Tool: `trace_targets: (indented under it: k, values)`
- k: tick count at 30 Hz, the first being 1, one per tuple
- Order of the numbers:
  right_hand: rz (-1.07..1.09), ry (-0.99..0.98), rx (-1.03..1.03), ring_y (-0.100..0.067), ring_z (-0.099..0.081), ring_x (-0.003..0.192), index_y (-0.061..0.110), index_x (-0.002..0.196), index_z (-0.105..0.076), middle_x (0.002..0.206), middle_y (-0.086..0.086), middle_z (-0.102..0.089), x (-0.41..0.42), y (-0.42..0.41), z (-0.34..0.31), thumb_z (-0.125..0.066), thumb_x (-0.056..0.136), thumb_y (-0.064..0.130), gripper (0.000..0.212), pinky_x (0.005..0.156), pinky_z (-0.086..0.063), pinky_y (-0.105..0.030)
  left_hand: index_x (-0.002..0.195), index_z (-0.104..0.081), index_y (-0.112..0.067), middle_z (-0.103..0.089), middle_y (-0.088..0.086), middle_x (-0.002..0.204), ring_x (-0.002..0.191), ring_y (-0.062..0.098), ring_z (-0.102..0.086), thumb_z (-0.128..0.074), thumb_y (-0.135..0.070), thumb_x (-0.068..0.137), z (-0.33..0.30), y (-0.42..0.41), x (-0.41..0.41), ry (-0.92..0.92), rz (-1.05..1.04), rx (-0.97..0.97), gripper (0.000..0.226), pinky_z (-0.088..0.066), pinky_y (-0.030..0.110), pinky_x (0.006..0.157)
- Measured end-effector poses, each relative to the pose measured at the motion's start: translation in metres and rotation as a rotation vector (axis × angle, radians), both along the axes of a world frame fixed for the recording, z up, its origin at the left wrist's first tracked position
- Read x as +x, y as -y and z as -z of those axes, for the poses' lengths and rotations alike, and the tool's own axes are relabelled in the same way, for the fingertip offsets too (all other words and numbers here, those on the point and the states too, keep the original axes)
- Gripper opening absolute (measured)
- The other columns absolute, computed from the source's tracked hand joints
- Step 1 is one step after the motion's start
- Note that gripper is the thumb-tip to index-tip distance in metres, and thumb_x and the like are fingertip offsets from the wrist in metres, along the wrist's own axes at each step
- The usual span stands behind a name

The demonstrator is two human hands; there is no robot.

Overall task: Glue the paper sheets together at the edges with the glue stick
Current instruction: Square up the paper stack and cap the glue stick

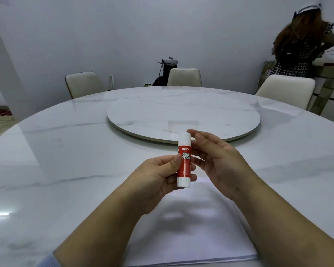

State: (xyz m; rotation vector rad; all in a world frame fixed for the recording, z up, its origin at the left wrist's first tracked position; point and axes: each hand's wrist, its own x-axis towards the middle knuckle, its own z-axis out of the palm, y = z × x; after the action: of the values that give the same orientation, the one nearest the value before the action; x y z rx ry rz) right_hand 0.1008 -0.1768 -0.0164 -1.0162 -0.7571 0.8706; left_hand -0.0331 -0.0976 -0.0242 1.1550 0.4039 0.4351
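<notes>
A red and white glue stick (184, 160) with its white cap on stands upright in the air, held in my left hand (162, 176), whose thumb and fingers curl round its red body. My right hand (218, 160) hovers just right of the stick with loosely bent fingers near the cap, holding nothing. Below both hands a stack of white paper sheets (191, 228) lies flat on the white marble table (66, 160), close to the near edge.
A round marble turntable (183, 114) sits in the table's middle, beyond my hands. Three cream chairs (184, 77) stand around the far side. A person (301, 45) stands at a counter at the far right, facing away.
</notes>
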Motion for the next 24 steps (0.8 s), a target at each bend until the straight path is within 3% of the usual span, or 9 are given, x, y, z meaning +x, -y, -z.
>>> trace_targets:
  k: [4, 7, 10, 12, 15, 17, 20, 22, 24]
  values:
    - [-0.064, 0.062, 0.002, -0.013, -0.066, 0.073, 0.016, 0.112, -0.067, 0.081, -0.005, -0.071, 0.0007, 0.0013, -0.0007, -0.065, 0.072, 0.018, 0.040, 0.067, -0.052, -0.024, 0.090, -0.070, -0.003, -0.074, 0.010, 0.077, 0.066, 0.019, -0.071, -0.056, -0.025, 0.073, -0.0002, -0.0016, -0.0019, 0.005, 0.020, 0.028, 0.031, -0.057, 0.024, 0.060]
    - [0.013, 0.191, 0.001, -0.015, -0.062, 0.074, 0.018, 0.097, -0.072, 0.076, -0.002, -0.069, 0.0025, 0.0001, -0.0003, -0.076, 0.069, 0.021, 0.028, 0.074, -0.049, -0.028, 0.097, -0.069, -0.005, -0.074, 0.008, 0.079, 0.066, 0.017, -0.070, -0.054, -0.026, 0.075, 0.0011, -0.0017, -0.0021, -0.003, 0.024, 0.054, 0.034, -0.055, 0.023, 0.060]
    - [0.101, 0.230, -0.011, -0.020, -0.063, 0.077, 0.016, 0.082, -0.063, 0.089, -0.018, -0.073, 0.0008, 0.0003, -0.0007, -0.084, 0.059, 0.022, 0.032, 0.079, -0.047, -0.036, 0.096, -0.070, -0.008, -0.074, 0.006, 0.079, 0.067, 0.015, -0.069, -0.054, -0.028, 0.076, 0.0042, -0.0019, -0.0004, -0.031, 0.024, 0.095, 0.032, -0.054, 0.022, 0.061]
    - [0.105, 0.237, -0.013, -0.022, -0.064, 0.081, 0.016, 0.086, -0.058, 0.097, -0.021, -0.073, 0.0012, 0.0000, 0.0004, -0.083, 0.061, 0.026, 0.036, 0.081, -0.048, -0.038, 0.095, -0.070, -0.009, -0.074, 0.005, 0.080, 0.067, 0.015, -0.070, -0.054, -0.028, 0.077, 0.0050, -0.0023, 0.0007, -0.034, 0.015, 0.101, 0.031, -0.054, 0.022, 0.062]
    - [0.078, 0.202, 0.009, -0.029, -0.063, 0.093, 0.017, 0.094, -0.066, 0.104, -0.024, -0.071, 0.0014, 0.0002, 0.0000, -0.071, 0.071, 0.023, 0.024, 0.093, -0.046, -0.045, 0.096, -0.069, -0.009, -0.075, 0.005, 0.081, 0.070, 0.016, -0.070, -0.054, -0.028, 0.076, 0.0048, -0.0042, 0.0006, -0.014, -0.001, 0.090, 0.031, -0.055, 0.024, 0.065]
    - [0.093, 0.204, 0.026, -0.026, -0.062, 0.086, 0.019, 0.096, -0.070, 0.087, -0.014, -0.072, 0.0012, -0.0010, 0.0022, -0.073, 0.071, 0.019, 0.025, 0.088, -0.047, -0.043, 0.095, -0.070, -0.009, -0.075, 0.006, 0.081, 0.070, 0.017, -0.071, -0.052, -0.025, 0.082, 0.0052, -0.0046, 0.0004, -0.006, 0.001, 0.085, 0.027, -0.056, 0.024, 0.066]
    - [0.101, 0.287, 0.010, -0.010, -0.060, 0.068, 0.021, 0.104, -0.066, 0.064, 0.010, -0.061, -0.0005, -0.0025, 0.0047, -0.073, 0.077, 0.014, 0.029, 0.074, -0.050, -0.026, 0.094, -0.070, -0.008, -0.074, 0.006, 0.081, 0.071, 0.018, -0.071, -0.048, -0.020, 0.090, 0.0061, -0.0039, 0.0004, -0.019, 0.007, 0.091, 0.025, -0.056, 0.023, 0.065]
    - [0.077, 0.334, -0.005, -0.008, -0.061, 0.073, 0.022, 0.107, -0.068, 0.073, 0.011, -0.066, -0.0014, -0.0009, 0.0024, -0.069, 0.083, 0.016, 0.025, 0.076, -0.052, -0.024, 0.093, -0.070, -0.008, -0.074, 0.007, 0.081, 0.070, 0.018, -0.070, -0.047, -0.019, 0.091, 0.0058, -0.0040, 0.0000, -0.017, 0.001, 0.087, 0.025, -0.056, 0.023, 0.065]
    - [0.071, 0.322, -0.007, -0.015, -0.063, 0.086, 0.021, 0.106, -0.071, 0.093, -0.003, -0.073, -0.0003, -0.0004, 0.0033, -0.066, 0.083, 0.019, 0.024, 0.085, -0.051, -0.032, 0.094, -0.070, -0.008, -0.074, 0.007, 0.081, 0.071, 0.018, -0.071, -0.047, -0.019, 0.091, 0.0057, -0.0046, -0.0002, -0.018, -0.007, 0.082, 0.025, -0.056, 0.024, 0.066]
